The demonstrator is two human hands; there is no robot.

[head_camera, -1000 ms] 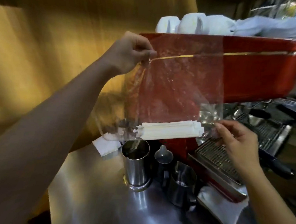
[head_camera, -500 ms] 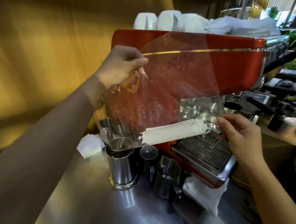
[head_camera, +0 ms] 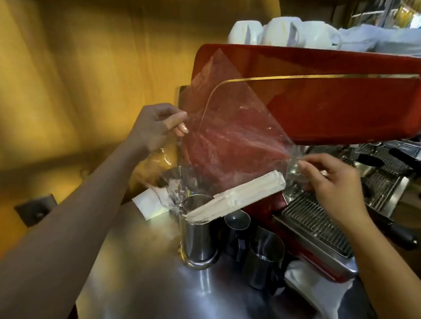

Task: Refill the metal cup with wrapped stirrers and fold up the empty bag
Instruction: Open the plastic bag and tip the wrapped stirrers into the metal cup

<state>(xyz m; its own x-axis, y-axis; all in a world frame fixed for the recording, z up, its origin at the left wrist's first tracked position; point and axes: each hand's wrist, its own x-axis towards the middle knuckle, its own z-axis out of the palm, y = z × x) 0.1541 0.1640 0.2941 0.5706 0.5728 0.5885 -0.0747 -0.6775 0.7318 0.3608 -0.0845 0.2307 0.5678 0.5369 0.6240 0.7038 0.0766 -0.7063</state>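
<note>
A clear plastic bag [head_camera: 232,133] hangs tilted in front of the red espresso machine. My left hand [head_camera: 157,126] pinches its upper left edge. My right hand [head_camera: 335,183] grips its lower right corner. Inside, a bundle of white wrapped stirrers [head_camera: 241,196] slopes down to the left, and its lower end rests at the mouth of the tall metal cup [head_camera: 197,236] on the steel counter. The bag's crumpled open end hangs at the cup's rim.
The red espresso machine [head_camera: 329,99] carries white cups [head_camera: 279,32] on top, and its drip grate [head_camera: 323,223] is at the right. Two smaller metal pitchers [head_camera: 263,257] stand right of the cup. A white napkin stack [head_camera: 148,205] lies behind it, a white cloth [head_camera: 317,289] front right.
The bag has tipped steeper: my left hand dropped and my right hand rose. The stirrer bundle slid down left, from level in the bag to the cup's mouth.
</note>
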